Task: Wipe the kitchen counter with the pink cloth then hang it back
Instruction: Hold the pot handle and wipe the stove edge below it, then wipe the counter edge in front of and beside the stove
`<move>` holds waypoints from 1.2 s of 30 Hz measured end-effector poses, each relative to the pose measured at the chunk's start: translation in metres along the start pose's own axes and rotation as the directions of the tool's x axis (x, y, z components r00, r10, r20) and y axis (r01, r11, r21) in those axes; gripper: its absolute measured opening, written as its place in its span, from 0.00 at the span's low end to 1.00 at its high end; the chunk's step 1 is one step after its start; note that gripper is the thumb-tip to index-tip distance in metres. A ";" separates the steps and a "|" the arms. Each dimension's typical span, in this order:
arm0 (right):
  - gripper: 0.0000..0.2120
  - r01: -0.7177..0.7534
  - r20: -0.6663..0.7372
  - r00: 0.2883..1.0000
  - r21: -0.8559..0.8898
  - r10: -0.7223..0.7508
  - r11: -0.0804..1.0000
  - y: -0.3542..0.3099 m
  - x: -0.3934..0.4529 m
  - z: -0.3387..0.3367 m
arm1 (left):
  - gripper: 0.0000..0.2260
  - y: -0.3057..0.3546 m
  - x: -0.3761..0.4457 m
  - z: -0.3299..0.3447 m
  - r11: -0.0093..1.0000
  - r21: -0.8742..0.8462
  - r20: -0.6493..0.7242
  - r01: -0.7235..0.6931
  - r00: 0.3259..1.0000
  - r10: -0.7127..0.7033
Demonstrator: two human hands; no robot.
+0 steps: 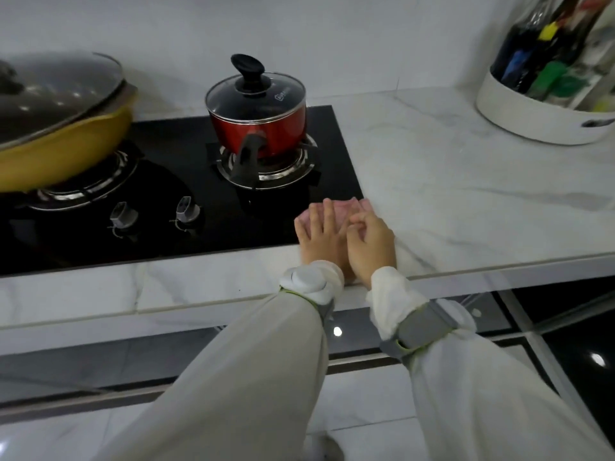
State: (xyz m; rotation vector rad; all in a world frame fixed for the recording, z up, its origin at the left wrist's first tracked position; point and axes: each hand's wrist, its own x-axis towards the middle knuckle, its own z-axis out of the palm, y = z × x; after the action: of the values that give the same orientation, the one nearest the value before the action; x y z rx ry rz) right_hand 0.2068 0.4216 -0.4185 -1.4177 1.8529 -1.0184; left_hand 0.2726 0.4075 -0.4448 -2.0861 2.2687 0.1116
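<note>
Head view, left to right: yellow lidded wok [60, 151] and red lidded saucepan [263, 124] sit on the black glass hob [166, 201]; at the hob's front right corner the folded pink cloth [336, 209] lies flat, straddling hob edge and white marbled stone counter [466, 194], with a white round caddy of bottles [539, 111] far right. Left hand [319, 234] presses the cloth with fingers straight and slightly spread, right hand [369, 241] beside it with fingers loosely curled on the cloth's right part, though whether they pinch it I cannot tell. Cloth looks soft, light and limp, likely to bunch or slide on the smooth surfaces, so flat palm pressure suits wiping, and a pinch at a free far corner suits lifting.
</note>
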 end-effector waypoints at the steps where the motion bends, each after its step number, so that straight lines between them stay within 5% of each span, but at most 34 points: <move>1: 0.08 0.003 0.005 1.000 -0.032 -0.003 0.999 -0.001 -0.002 0.003 | 0.33 -0.007 -0.003 0.003 1.000 0.021 -0.004 -0.018 1.000 0.018; 6: 0.10 0.203 0.217 0.964 -0.224 -0.154 0.953 -0.033 -0.025 0.040 | 0.36 -0.072 -0.024 0.003 0.993 0.094 0.043 0.073 0.996 -0.078; 13: 0.18 0.291 0.548 0.824 -0.192 -0.144 0.937 -0.053 -0.052 0.072 | 0.28 -0.231 -0.072 0.011 0.910 -0.049 0.065 0.413 0.910 -0.410; 17: 0.20 0.347 0.539 0.832 -0.319 -0.132 0.882 -0.051 -0.060 0.078 | 0.28 -0.310 -0.104 0.017 0.681 -0.129 0.098 0.720 0.693 -0.714; 21: 0.18 0.364 0.491 0.857 -0.360 -0.157 0.859 -0.053 -0.062 0.079 | 0.31 -0.293 -0.086 0.022 0.422 -0.225 0.101 0.878 0.452 -0.886; 23: 0.17 0.381 0.460 0.870 -0.396 -0.179 0.836 -0.056 -0.062 0.084 | 0.33 -0.257 -0.073 0.022 0.477 -0.230 0.072 0.848 0.504 -0.861; 27: 0.16 0.383 0.410 0.894 -0.486 -0.182 0.786 -0.063 -0.059 0.097 | 0.31 -0.181 -0.058 0.017 0.857 -0.214 -0.044 0.470 0.871 -0.489; 29: 0.16 0.358 0.399 0.905 -0.524 -0.149 0.773 -0.068 -0.058 0.101 | 0.29 -0.172 -0.054 0.015 0.925 -0.193 -0.056 0.328 0.937 -0.344; 32: 0.17 0.353 0.422 0.900 -0.550 -0.113 0.757 -0.078 -0.053 0.108 | 0.30 -0.193 -0.052 0.018 0.857 -0.241 -0.075 0.456 0.872 -0.484; 36: 0.17 0.415 0.506 0.852 -0.501 -0.132 0.759 -0.094 -0.040 0.119 | 0.29 -0.216 -0.037 0.010 0.657 -0.328 -0.037 0.679 0.686 -0.727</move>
State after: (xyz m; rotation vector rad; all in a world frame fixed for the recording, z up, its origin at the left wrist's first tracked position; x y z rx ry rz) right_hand 0.3628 0.4205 -0.4026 -2.1449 1.6946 -0.1514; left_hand 0.4907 0.4270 -0.4544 -3.0814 1.3672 0.2476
